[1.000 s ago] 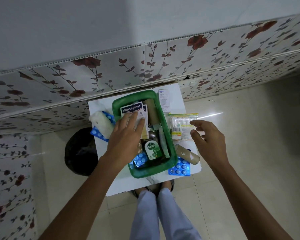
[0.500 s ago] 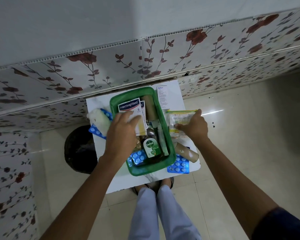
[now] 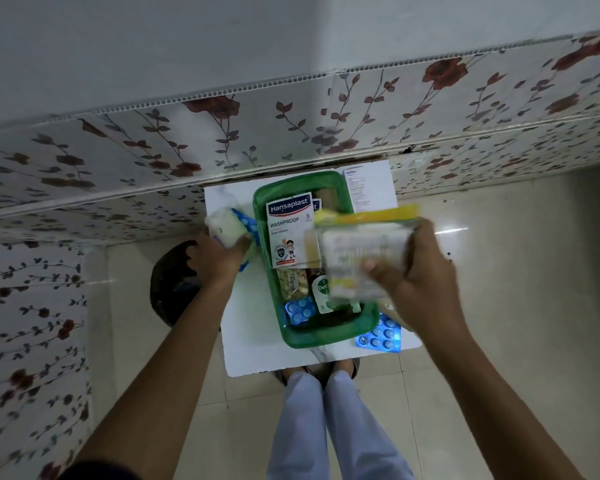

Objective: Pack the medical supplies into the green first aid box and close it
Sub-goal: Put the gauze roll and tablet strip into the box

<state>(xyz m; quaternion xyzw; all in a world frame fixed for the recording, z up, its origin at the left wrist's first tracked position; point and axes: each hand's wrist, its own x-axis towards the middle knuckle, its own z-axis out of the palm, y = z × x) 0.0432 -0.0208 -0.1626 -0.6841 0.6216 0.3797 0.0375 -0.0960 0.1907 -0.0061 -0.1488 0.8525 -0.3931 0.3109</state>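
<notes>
The green first aid box (image 3: 271, 271) stands open on a small white table (image 3: 250, 344). Inside lie a Hansaplast plaster pack (image 3: 289, 230), a gold blister strip (image 3: 293, 284), a Dettol sachet (image 3: 321, 289) and a blue pill strip (image 3: 300, 310). My right hand (image 3: 420, 285) grips a clear packet with a yellow top (image 3: 361, 251), blurred, held above the box's right side. My left hand (image 3: 215, 254) closes on a white cotton roll (image 3: 224, 225) left of the box, over another blue pill strip (image 3: 245, 220).
A blue pill strip (image 3: 381, 336) lies on the table's near right corner and a white leaflet (image 3: 359, 190) at its far right. A dark round bin (image 3: 174, 289) stands left of the table. My legs (image 3: 326, 427) are below the table's near edge.
My right hand has lifted the clear packet off the table and brought it over the box. My left hand left the box and moved left onto the cotton roll.
</notes>
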